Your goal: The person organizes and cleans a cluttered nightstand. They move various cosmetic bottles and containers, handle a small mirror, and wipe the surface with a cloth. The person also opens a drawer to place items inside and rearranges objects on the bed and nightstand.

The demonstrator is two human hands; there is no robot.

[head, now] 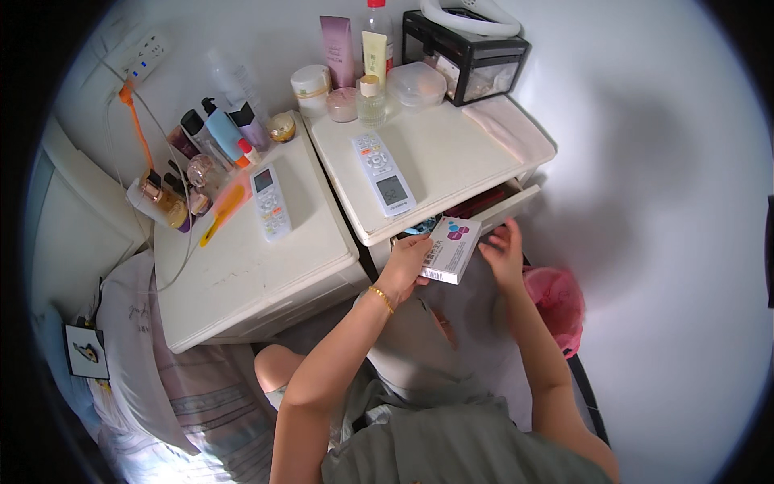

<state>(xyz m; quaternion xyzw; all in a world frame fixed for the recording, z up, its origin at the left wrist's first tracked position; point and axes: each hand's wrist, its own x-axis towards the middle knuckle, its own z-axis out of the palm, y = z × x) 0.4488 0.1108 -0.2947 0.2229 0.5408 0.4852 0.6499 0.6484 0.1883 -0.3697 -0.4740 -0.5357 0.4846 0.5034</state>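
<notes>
My left hand [410, 269], with a gold bracelet at the wrist, grips a white medicine carton [452, 249] by its left side. The carton bears writing and purple and blue hexagons and is tilted in front of a partly pulled-out drawer [505, 209] of the right nightstand. Just right of the carton is my right hand [503, 249], fingers apart and bent, with nothing in it. Inside the drawer lie a dark red item [478, 202] and a blue patterned item [423, 225], both partly hidden by the nightstand top and the carton.
Two white remote controls [384, 174] [270, 202] lie on the right nightstand [435, 157] and left nightstand [242, 302]. Bottles, tubes and jars stand behind them, beside a black-framed clear case [484, 66]. A pink-lined bin [556, 308] stands by the wall at right; a bed is at left.
</notes>
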